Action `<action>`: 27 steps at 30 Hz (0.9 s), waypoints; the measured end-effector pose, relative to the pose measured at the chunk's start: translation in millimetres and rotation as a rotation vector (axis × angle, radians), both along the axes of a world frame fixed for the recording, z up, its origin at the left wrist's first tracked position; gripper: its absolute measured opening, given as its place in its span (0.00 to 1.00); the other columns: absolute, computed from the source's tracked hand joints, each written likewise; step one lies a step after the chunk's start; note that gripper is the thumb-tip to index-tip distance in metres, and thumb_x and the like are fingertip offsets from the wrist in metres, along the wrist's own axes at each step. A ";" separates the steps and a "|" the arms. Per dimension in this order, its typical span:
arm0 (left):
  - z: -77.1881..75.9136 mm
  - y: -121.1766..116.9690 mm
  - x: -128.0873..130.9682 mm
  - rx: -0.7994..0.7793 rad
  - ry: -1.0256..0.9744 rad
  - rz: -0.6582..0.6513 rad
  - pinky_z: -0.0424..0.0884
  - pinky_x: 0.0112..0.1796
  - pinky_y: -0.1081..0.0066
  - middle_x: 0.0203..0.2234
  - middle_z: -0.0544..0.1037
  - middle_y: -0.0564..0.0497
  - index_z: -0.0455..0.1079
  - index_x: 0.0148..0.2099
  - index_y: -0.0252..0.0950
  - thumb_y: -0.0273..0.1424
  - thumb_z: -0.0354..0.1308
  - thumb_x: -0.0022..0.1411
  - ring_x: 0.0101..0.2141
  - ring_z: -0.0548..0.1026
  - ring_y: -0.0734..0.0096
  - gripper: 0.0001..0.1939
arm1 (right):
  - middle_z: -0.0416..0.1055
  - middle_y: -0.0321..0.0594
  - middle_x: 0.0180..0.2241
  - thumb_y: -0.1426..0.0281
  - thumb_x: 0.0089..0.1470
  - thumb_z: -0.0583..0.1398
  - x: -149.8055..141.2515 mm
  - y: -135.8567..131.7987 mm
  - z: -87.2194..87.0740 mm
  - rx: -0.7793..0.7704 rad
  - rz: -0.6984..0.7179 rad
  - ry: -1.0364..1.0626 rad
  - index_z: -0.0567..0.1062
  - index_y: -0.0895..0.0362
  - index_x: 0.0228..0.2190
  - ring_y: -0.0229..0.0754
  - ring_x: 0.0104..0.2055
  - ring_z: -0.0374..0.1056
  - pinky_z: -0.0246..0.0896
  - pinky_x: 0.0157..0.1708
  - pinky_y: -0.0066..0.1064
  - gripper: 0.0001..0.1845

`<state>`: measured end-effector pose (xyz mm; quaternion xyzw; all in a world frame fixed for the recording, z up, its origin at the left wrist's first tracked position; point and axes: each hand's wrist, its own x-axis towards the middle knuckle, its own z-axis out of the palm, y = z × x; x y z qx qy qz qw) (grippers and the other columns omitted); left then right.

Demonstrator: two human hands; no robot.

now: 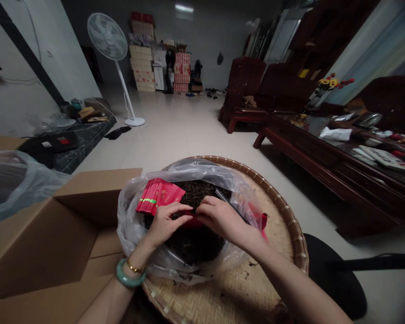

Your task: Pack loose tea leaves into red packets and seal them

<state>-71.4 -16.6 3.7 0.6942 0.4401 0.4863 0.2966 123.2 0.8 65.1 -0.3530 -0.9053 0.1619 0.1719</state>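
Observation:
My left hand [168, 219] and my right hand [219, 216] meet above an open clear plastic bag [130, 216] of dark, loose dried leaves that look like tea [202, 190]. Between them they pinch a small red packet [193, 222] by its upper edge. My fingers cover much of it. On the leaves, left of my hands, lies a fanned stack of flat red packets [158, 196] with gold print. A thin dark metal tool [227, 198] sticks out past my right hand; its other end is hidden. My left wrist wears a green bangle [130, 273].
The bag sits on a round woven bamboo tray [256, 288] with scattered leaf bits. An open cardboard box [30, 252] stands close on the left. More red wrapping [263, 221] lies at the bag's right. Farther off are a white fan [121, 85] and a dark wooden table [310, 153].

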 end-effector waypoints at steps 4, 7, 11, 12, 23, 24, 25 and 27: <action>0.7 4.8 7.8 -0.186 -0.209 0.119 0.72 0.31 0.73 0.24 0.80 0.49 0.76 0.29 0.34 0.33 0.65 0.49 0.27 0.76 0.69 0.07 | 0.71 0.35 0.30 0.72 0.49 0.63 2.5 8.9 -18.6 -0.223 -0.188 0.414 0.72 0.57 0.40 0.36 0.30 0.66 0.59 0.28 0.26 0.14; 6.7 7.6 13.7 -0.249 -0.302 0.130 0.70 0.28 0.74 0.22 0.78 0.51 0.75 0.26 0.33 0.33 0.66 0.46 0.24 0.74 0.71 0.08 | 0.72 0.36 0.26 0.67 0.48 0.63 0.0 15.4 -31.5 -0.379 -0.237 0.572 0.76 0.57 0.32 0.36 0.28 0.66 0.59 0.28 0.26 0.08; 11.4 12.2 20.0 -0.284 -0.377 0.165 0.68 0.27 0.75 0.20 0.76 0.53 0.73 0.25 0.33 0.35 0.67 0.44 0.23 0.72 0.74 0.11 | 0.68 0.33 0.20 0.61 0.44 0.64 -4.9 20.9 -38.8 -0.587 -0.296 0.731 0.76 0.58 0.23 0.32 0.18 0.59 0.53 0.18 0.24 0.12; 11.4 13.3 21.3 -0.294 -0.400 0.170 0.68 0.27 0.75 0.20 0.76 0.53 0.72 0.25 0.33 0.36 0.67 0.44 0.23 0.71 0.74 0.12 | 0.67 0.32 0.19 0.60 0.43 0.64 -5.9 21.5 -39.2 -0.629 -0.313 0.757 0.76 0.58 0.23 0.31 0.16 0.57 0.51 0.17 0.24 0.13; -1.5 8.3 31.1 -0.595 -0.574 0.022 0.65 0.24 0.78 0.21 0.74 0.55 0.71 0.29 0.31 0.38 0.68 0.44 0.22 0.70 0.77 0.16 | 0.65 0.30 0.14 0.60 0.38 0.66 -6.3 20.3 -50.0 -0.786 -0.374 0.828 0.77 0.60 0.22 0.29 0.13 0.54 0.47 0.12 0.22 0.15; -1.7 6.5 32.3 -0.633 -0.624 0.026 0.65 0.24 0.79 0.19 0.73 0.55 0.69 0.27 0.31 0.38 0.69 0.43 0.21 0.70 0.78 0.16 | 0.65 0.30 0.14 0.60 0.37 0.67 -6.0 19.3 -50.8 -0.790 -0.380 0.838 0.77 0.60 0.22 0.29 0.13 0.54 0.48 0.12 0.22 0.15; -1.5 4.6 33.7 -0.666 -0.680 0.029 0.65 0.24 0.79 0.18 0.73 0.56 0.69 0.27 0.31 0.37 0.70 0.41 0.20 0.69 0.79 0.17 | 0.66 0.30 0.14 0.60 0.37 0.67 -5.7 18.2 -51.6 -0.796 -0.386 0.846 0.76 0.60 0.22 0.29 0.13 0.55 0.48 0.12 0.22 0.15; -0.3 0.5 36.7 -0.723 -0.775 0.013 0.65 0.24 0.79 0.19 0.74 0.56 0.68 0.28 0.32 0.37 0.71 0.40 0.20 0.70 0.79 0.18 | 0.67 0.31 0.14 0.61 0.37 0.67 -5.6 16.1 -53.3 -0.803 -0.398 0.862 0.76 0.60 0.21 0.30 0.14 0.57 0.51 0.13 0.22 0.14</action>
